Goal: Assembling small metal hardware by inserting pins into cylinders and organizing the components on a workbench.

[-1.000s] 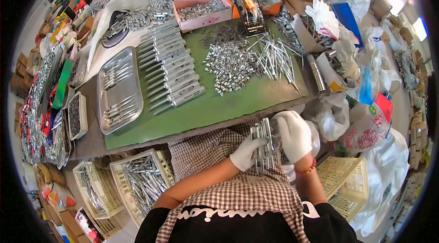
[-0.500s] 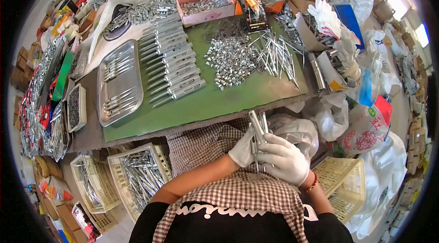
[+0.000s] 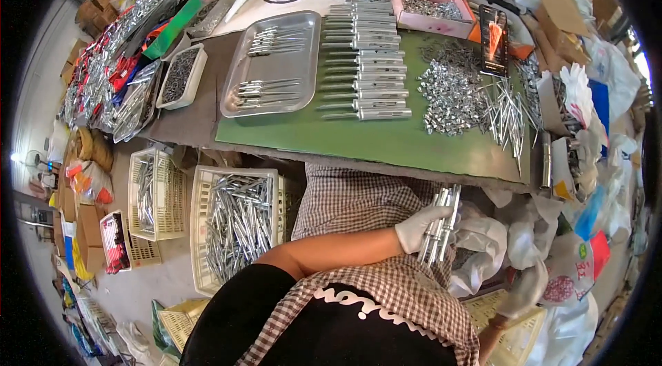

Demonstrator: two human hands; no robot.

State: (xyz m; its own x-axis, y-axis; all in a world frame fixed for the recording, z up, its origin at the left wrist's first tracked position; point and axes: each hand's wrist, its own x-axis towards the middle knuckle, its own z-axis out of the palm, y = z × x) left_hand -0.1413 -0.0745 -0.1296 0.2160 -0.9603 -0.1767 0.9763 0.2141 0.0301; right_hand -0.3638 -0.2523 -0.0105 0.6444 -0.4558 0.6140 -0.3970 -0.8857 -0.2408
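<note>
My left hand (image 3: 417,228), in a white glove, is closed around several silver metal tubes (image 3: 441,225) that stand nearly upright in front of the apron. Off to the right, my gloved right hand (image 3: 526,290) is lowered over a pale yellow plastic basket (image 3: 483,305), beside white plastic bags. Its fingers are too unclear to show whether they grip anything. On the green table mat (image 3: 276,133) lies a row of silver tubes with thin rods (image 3: 376,82) sticking out to the left. A metal tray (image 3: 272,66) left of them holds two groups of slim rods.
Small metal pieces (image 3: 448,94) are heaped beside loose thin rods (image 3: 507,121) and a propped-up phone (image 3: 494,42). A pink box (image 3: 434,23) stands behind. Below the table at left, a crate (image 3: 199,228) holds many metal tubes. Plastic bags (image 3: 483,245) crowd the right side.
My right hand has left the bundle of tubes and moved down to the right, over the basket. My left hand keeps the tubes. The view has swung left.
</note>
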